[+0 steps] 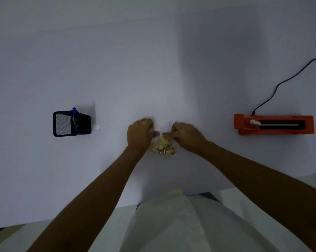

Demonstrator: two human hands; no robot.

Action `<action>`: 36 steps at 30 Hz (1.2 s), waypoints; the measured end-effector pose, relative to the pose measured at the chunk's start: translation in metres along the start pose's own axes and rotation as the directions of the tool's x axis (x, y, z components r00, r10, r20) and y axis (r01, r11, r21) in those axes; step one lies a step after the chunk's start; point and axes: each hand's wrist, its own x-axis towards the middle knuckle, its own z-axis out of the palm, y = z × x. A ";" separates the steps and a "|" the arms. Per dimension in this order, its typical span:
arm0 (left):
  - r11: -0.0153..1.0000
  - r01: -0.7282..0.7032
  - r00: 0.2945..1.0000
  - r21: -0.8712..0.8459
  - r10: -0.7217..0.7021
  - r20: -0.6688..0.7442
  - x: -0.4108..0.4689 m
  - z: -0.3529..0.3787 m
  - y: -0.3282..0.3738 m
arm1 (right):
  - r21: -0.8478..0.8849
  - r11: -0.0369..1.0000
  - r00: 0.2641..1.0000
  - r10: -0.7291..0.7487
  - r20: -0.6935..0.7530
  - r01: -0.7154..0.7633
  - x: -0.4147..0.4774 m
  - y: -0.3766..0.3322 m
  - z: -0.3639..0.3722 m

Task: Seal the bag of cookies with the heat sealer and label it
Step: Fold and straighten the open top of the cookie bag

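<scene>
**Two hands at the bag's mouth**

Your bag (pixel 162 137) lies well left of the sealer (pixel 273 124), with the cookies (pixel 162 150) heaped in its bottom. Expect it to be light, the film limp and slippery, the cookies brittle. Hold it by the empty top film, never the heap. Your left hand (pixel 139 132) and right hand (pixel 185 135) both have fingers curled narrow, seemingly pinching that clear top.

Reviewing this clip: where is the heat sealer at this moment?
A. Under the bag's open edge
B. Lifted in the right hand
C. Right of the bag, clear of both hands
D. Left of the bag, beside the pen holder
C: the orange heat sealer sits far to the right, touched by neither hand, while the left hand and right hand both hold the bag of cookies at centre.
</scene>
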 end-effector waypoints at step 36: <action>0.941 -0.337 0.941 0.036 0.336 0.049 0.009 0.002 -0.009 | 0.435 0.897 0.940 0.214 -0.266 -0.081 0.010 -0.020 0.002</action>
